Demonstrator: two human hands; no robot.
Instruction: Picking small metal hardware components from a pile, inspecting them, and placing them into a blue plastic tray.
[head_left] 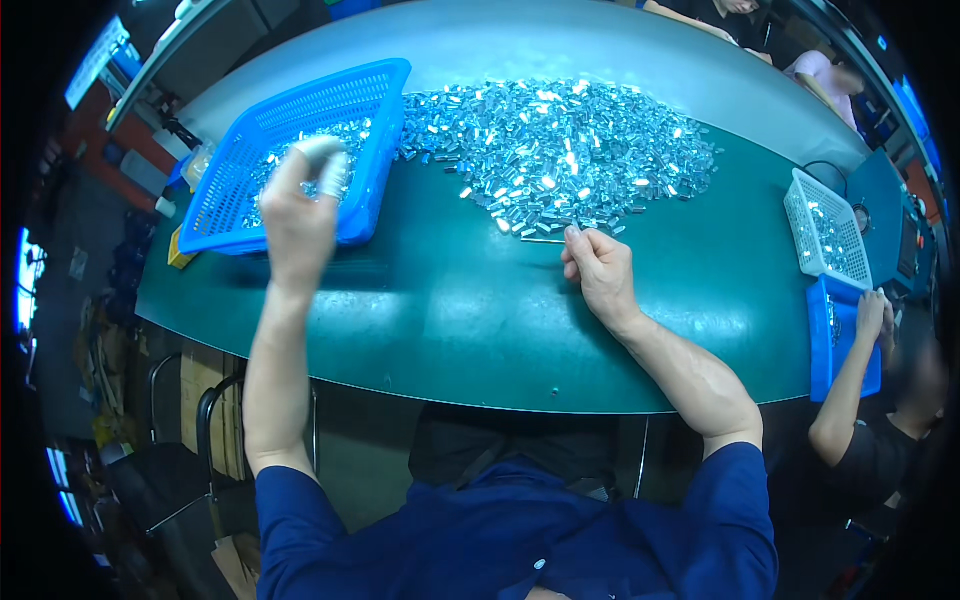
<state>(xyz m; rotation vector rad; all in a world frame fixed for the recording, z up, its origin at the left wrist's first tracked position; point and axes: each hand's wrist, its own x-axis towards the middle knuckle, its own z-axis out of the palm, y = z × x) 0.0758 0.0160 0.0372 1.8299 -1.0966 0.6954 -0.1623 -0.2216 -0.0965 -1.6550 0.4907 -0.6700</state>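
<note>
We see the green table [450, 330], on it a pile [575, 150] of shiny parts, and left of that a blue basket [378, 160] with more inside. Our left hand [298, 220] is over the basket, fingers curled but blurred; we cannot tell whether it pinches anything. Our right hand [605, 272], just nearer than the pile, pinches a stick [541, 240] jutting left from its fingertips.

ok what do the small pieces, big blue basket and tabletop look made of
Small pieces: probably metal, polished, with bright silvery glints. Big blue basket: likely moulded plastic, slightly shiny, with perforated walls. Tabletop: perhaps rubber or vinyl, softly glossy, with blurred reflections.
</note>
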